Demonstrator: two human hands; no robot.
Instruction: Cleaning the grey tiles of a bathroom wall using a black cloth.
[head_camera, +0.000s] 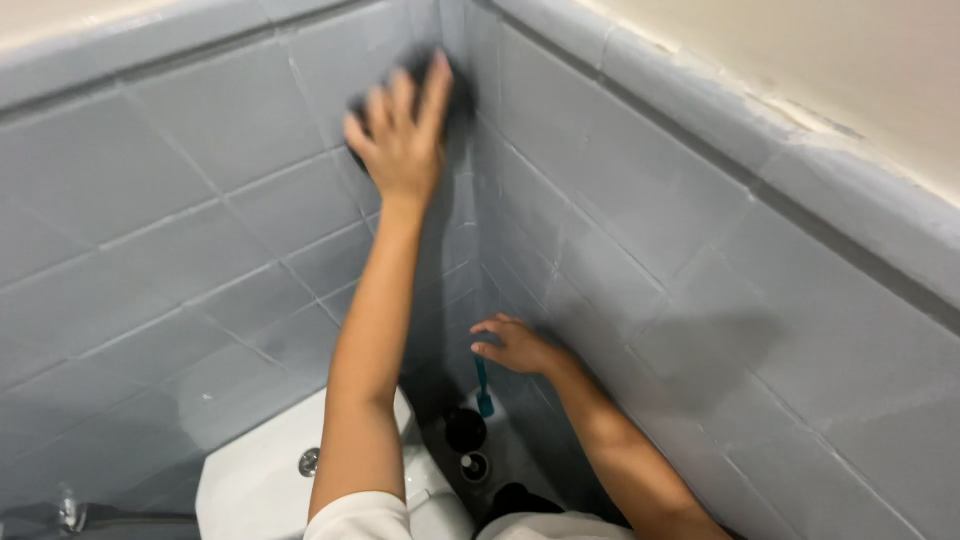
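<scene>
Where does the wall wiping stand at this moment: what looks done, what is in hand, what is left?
Done: cannot tell; no tile looks visibly cleaner than another. In hand: the left hand presses a dark sponge high in the corner of the grey tiled wall; the right hand rests on the wall lower down, above a teal brush. Left: cannot tell.

This is a bathroom, seen in one corner. A white toilet cistern (262, 478) with a chrome flush button (309, 461) on its lid stands at the bottom. Above and to both sides of the cistern, grey glazed wall tiles (180, 250) meet at the corner. Just right of the cistern, dark bottles (466, 432) stand on the floor.
</scene>
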